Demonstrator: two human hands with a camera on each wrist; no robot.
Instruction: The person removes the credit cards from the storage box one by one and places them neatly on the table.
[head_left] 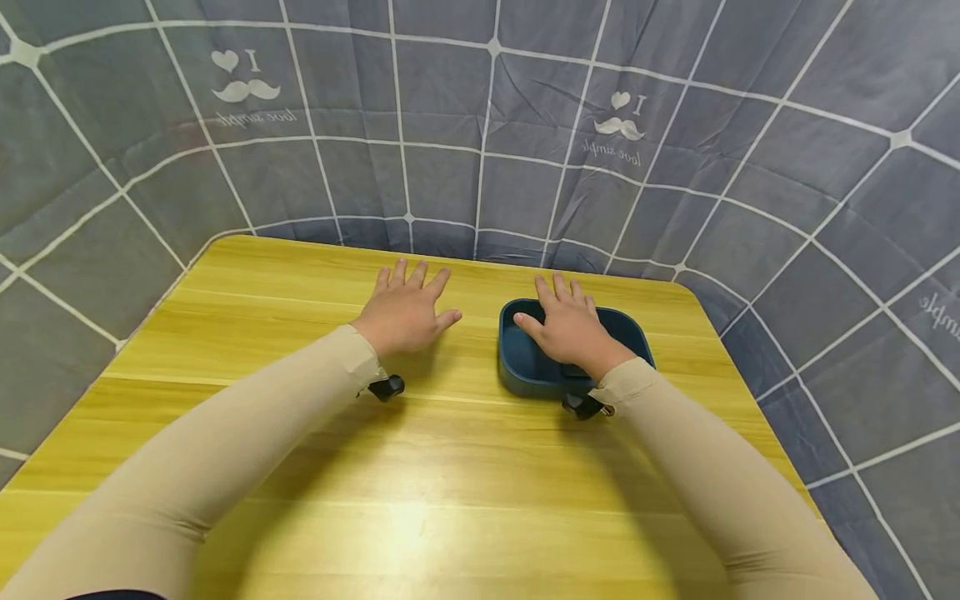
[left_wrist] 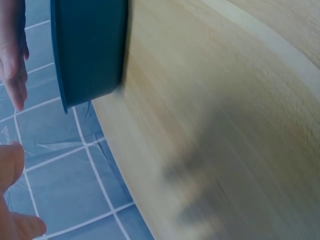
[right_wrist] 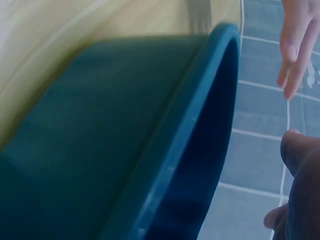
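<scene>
A dark teal, round-cornered open box [head_left: 517,354] stands on the wooden table right of centre. Above its opening hovers my right hand [head_left: 573,332], palm down with fingers spread; it hides much of the inside, where a small dark shape shows under the wrist. To the left of the box, my left hand [head_left: 403,315] is held over the tabletop, fingers splayed, holding nothing. In the left wrist view the box [left_wrist: 90,50] appears side-on, beyond the left hand's fingertips. The right wrist view shows the box wall [right_wrist: 100,95] close up, with the right hand [right_wrist: 305,175] apart from its rim.
The yellow wooden table [head_left: 420,475] has rounded far corners. A grey-blue checked cloth [head_left: 442,92] hangs behind it and along both sides. Beneath the wrists are small black devices, one on the left [head_left: 387,387] and one on the right [head_left: 582,406].
</scene>
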